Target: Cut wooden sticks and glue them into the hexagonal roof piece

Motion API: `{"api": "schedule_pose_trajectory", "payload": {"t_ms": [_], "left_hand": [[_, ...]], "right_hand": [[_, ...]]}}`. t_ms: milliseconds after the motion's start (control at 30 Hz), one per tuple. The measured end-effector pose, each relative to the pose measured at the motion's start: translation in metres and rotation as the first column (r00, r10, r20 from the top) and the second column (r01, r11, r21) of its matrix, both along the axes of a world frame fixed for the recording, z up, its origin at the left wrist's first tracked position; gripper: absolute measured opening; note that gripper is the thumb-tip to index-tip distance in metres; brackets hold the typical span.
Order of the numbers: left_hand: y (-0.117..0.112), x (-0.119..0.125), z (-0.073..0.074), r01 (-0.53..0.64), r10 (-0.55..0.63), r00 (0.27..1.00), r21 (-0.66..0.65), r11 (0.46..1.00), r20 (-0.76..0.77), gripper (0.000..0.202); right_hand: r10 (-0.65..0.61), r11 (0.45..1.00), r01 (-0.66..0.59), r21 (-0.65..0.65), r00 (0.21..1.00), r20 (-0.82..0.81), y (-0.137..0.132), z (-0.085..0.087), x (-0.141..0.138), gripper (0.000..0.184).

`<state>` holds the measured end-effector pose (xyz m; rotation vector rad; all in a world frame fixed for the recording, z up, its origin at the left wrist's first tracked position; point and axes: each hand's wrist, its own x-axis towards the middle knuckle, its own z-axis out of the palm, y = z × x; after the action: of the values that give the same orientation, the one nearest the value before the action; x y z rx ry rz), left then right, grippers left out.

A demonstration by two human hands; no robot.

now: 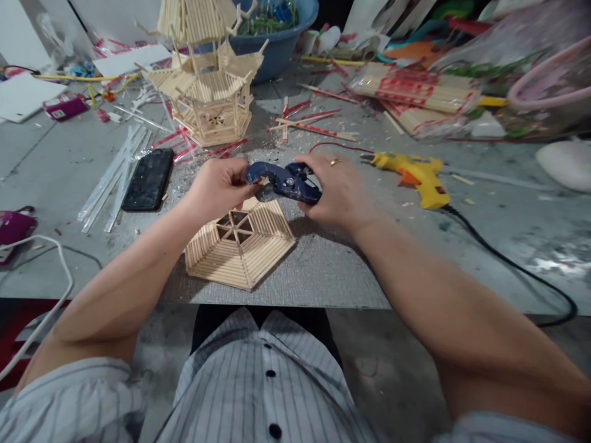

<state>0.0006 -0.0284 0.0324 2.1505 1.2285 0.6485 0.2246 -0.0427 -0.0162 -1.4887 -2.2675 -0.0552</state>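
Observation:
My right hand [335, 187] is closed around the handles of a dark blue hand cutter [290, 181], whose curved jaw points left. Close by that jaw, the fingers of my left hand [217, 184] are pinched together on a small pale wooden stick [263, 182], mostly hidden by the fingers and tool. Below both hands a hexagonal panel of wooden sticks [244, 258] lies on the table, with a spoked opening near its far side. Part of its far edge is covered by the left hand and the cutter.
Behind stands a stick-built pavilion [210, 92], before a blue basin [277, 46]. A black phone [148, 179] and clear glue sticks [108, 175] lie left. Right are a yellow glue gun [418, 175] with a black cord and packs of sticks [420, 92]. Loose sticks [318, 126] and scraps litter the grey table [337, 277].

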Motion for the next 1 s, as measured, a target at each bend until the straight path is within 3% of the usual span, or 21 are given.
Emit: {"api": "schedule_pose_trajectory", "payload": {"t_ms": [500, 1000], "left_hand": [[0.005, -0.001, -0.011, 0.019, -0.027, 0.984, 0.047, 0.999, 0.177, 0.012], [0.006, -0.002, -0.012, 0.044, -0.052, 0.983, 0.047, 0.998, 0.179, 0.011]], "right_hand": [[-0.002, 1.0, 0.001, 0.015, 1.0, 0.024, -0.001, -0.002, -0.002, 0.048], [-0.057, 0.997, 0.059, -0.049, 0.997, 0.042, -0.003, -0.003, -0.004, 0.048]]}}
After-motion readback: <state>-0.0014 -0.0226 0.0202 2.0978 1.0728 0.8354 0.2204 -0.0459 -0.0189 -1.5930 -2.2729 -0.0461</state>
